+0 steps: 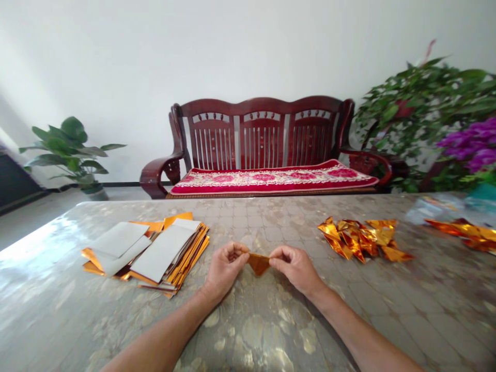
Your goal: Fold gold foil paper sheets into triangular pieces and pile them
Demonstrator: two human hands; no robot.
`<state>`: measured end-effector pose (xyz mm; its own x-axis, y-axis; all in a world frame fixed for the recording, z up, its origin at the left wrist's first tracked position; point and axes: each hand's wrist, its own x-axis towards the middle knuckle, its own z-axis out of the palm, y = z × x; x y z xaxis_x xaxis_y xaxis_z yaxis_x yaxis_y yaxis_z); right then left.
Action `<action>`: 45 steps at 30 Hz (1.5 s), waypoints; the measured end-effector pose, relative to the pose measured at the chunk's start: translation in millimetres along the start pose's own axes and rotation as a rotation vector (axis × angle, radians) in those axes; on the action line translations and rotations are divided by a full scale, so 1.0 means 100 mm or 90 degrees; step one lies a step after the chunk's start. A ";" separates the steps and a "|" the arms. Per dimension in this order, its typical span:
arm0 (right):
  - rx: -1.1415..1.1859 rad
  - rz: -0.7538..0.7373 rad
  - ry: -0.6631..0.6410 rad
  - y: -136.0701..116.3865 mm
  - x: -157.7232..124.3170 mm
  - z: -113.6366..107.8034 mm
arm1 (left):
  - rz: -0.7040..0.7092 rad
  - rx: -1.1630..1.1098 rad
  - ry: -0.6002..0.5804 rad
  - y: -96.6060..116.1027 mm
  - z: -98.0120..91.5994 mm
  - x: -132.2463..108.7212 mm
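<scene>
My left hand (pixel 225 267) and my right hand (pixel 295 267) each pinch one end of a small folded gold foil paper (pixel 259 263) just above the table (pixel 248 320). The piece is a downward-pointing triangle between my fingertips. A stack of flat gold foil sheets (pixel 155 253), white backs up, lies to the left of my left hand. A heap of folded gold foil pieces (pixel 362 238) lies to the right of my right hand.
More gold foil pieces (pixel 467 232) lie at the table's far right edge beside a clear plastic wrapper (pixel 434 206). Behind the table stands a dark red wooden bench (pixel 263 150) with a red cushion. Potted plants stand at left (pixel 70 152) and right (pixel 430 108).
</scene>
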<state>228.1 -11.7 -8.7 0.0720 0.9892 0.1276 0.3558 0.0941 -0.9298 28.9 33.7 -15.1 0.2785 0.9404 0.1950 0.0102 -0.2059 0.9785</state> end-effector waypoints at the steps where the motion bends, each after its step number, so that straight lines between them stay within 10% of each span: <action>1: -0.008 -0.003 0.003 0.00 0.00 0.00 | -0.003 0.019 -0.004 -0.01 -0.01 0.00; 12: -0.073 -0.078 -0.015 -0.01 -0.07 -0.01 | 0.044 0.080 -0.054 -0.06 -0.08 0.03; 23: -0.242 -0.359 -0.038 0.07 -0.09 -0.09 | 0.191 0.244 -0.097 -0.03 -0.16 0.02; 45: -0.252 -0.395 -0.034 0.03 -0.10 -0.13 | 0.253 0.307 -0.272 0.01 -0.16 -0.04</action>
<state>240.5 -22.5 -8.1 -0.2937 0.7720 0.5637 0.6263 0.6009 -0.4967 12.2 34.4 -13.5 0.6955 0.6048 0.3878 0.2232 -0.6949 0.6835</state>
